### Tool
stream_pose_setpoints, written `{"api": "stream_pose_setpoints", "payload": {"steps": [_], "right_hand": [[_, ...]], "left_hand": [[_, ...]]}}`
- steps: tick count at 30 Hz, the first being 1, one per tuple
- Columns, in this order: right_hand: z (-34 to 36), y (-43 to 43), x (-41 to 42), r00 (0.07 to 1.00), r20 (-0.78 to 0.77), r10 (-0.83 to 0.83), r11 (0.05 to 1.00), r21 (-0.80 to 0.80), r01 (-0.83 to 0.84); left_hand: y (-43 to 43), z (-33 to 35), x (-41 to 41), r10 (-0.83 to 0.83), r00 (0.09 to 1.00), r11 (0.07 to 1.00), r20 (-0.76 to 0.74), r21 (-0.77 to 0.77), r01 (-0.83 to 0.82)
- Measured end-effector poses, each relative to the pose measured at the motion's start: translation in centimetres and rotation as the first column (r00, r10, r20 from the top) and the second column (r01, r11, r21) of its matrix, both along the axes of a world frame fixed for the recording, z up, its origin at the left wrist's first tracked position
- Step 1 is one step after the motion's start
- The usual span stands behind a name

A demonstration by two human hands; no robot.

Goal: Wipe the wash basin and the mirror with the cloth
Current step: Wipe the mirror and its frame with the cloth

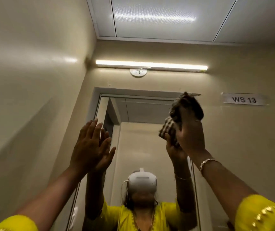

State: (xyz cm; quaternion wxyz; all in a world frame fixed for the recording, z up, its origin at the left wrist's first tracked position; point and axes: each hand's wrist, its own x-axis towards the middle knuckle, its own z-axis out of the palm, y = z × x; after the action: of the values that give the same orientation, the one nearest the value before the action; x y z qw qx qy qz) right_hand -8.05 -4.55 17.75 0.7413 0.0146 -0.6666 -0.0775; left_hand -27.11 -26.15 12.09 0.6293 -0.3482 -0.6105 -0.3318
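Note:
The mirror [141,114] hangs on the beige wall in a grey frame and reflects a person in a yellow top with a white headset. My right hand [191,135] is raised at the mirror's upper right corner, shut on a bunched dark checked cloth [183,110] pressed against the glass. My left hand [90,145] is open, fingers spread, its palm flat against the left side of the mirror. The wash basin is out of view below.
A lit tube light [151,65] runs along the wall above the mirror. A label reading WS 13 [244,99] is stuck on the wall to the right. A side wall [33,97] stands close on the left.

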Motion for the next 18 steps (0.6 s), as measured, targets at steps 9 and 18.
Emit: {"api": "stream_pose_setpoints", "payload": {"steps": [9,18], "right_hand": [[2.0,0.5,-3.0,0.980,0.168,-0.107,0.970,-0.199,0.140],[3.2,0.5,-4.5,0.969,0.104,-0.223,0.936,-0.255,0.243]], "left_hand": [[1.1,2.7,-3.6,-0.018,1.000,1.000,-0.007,0.014,0.018],[1.9,1.7,-4.5,0.009,1.000,0.991,-0.026,0.134,-0.006]]}}
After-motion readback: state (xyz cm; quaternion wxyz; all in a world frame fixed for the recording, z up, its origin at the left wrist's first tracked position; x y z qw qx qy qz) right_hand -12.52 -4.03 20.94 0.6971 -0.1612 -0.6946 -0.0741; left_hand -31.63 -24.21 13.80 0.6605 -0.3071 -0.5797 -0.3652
